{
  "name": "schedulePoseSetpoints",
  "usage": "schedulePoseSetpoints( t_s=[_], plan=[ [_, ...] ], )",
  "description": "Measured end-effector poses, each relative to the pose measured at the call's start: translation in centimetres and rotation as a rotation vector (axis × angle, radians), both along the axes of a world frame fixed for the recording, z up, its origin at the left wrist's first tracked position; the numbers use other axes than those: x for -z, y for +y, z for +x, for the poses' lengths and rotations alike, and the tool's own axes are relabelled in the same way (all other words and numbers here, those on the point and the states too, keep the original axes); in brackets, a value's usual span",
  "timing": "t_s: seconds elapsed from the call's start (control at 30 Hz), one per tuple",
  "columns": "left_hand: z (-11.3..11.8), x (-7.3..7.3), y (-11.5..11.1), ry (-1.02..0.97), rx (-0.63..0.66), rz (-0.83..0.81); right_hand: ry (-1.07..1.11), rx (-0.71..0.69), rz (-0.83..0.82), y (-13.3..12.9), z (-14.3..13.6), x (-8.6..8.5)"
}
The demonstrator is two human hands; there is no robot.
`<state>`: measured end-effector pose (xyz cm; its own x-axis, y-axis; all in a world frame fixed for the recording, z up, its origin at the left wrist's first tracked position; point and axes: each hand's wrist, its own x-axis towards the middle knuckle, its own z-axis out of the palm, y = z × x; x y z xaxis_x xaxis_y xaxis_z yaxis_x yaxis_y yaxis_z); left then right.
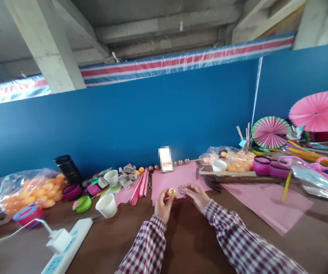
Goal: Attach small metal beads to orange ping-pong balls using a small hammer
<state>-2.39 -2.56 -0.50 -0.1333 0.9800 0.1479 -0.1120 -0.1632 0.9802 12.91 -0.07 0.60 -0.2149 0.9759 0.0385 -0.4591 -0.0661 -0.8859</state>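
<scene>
My left hand (163,206) pinches a small orange ball (172,192) between thumb and fingers. Silvery bits show on the side of the ball that faces me. Close by on the right, the fingers of my right hand (197,196) are closed on a small silvery openwork piece (181,190), perhaps a bit of chain; its exact kind is too small to make out. A short gap separates this piece from the ball. Both hands are over the near part of a pink paper sheet (158,183) on the brown table (192,239).
Left of me are a bag of orange balls (38,192), a white paper cup (106,206), folded pink strips (141,187) and a power strip (75,239). A hammer (226,174), another bag of balls (239,161) and pink-handled scissors (320,164) lie right. A blue partition (152,114) stands behind.
</scene>
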Motion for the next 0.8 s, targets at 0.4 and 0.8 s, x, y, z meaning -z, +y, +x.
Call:
schedulePoseSetpoints(
  t_s=[0.4, 0.8],
  plan=[
    [-0.3, 0.2, 1.0, -0.044, 0.051, -0.026, -0.242, -0.092, 0.133, -0.6, -1.2, 0.3],
    [-0.4, -0.2, 0.3, -0.007, 0.122, -0.029, -0.268, -0.112, 0.039, -0.6, -1.3, 0.0]
  ],
)
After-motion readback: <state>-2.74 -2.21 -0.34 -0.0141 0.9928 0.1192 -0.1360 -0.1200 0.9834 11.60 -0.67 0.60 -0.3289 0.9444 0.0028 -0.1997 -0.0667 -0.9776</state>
